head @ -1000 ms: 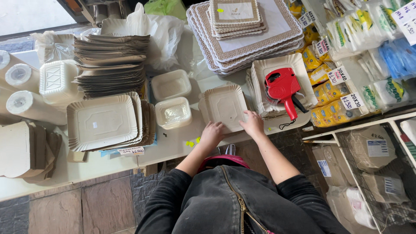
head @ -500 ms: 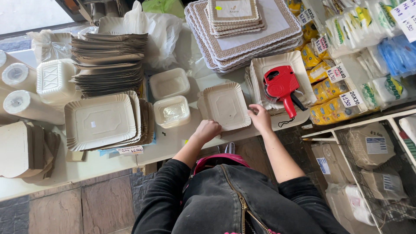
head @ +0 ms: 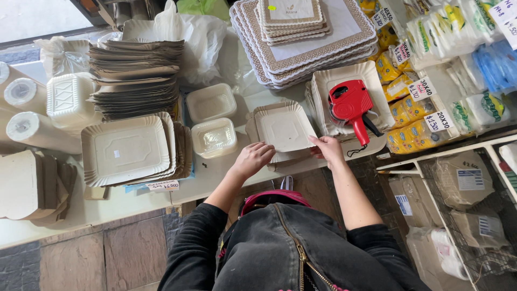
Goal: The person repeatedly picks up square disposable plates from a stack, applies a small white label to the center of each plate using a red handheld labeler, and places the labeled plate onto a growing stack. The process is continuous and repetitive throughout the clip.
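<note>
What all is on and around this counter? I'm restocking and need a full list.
Square paper tray: one on a small stack, off-white, counter front, under both hands.
Price gun: one, red, on white trays at right.
Plastic tubs: two, clear, mid-counter.
Large paper trays: one stack, off-white, left of the tubs.
Flat cardboard stack: one, brown-grey, behind the large trays.
Lace-edged boards: one stack, white and gold, at the back.
Paper rolls: three or so, white, far left.
Yellow packets: several, right edge.
Boxes: several, brown, wire shelf at lower right.
Left hand: on the tray's near edge.
Right hand: at the tray's right corner.
</note>
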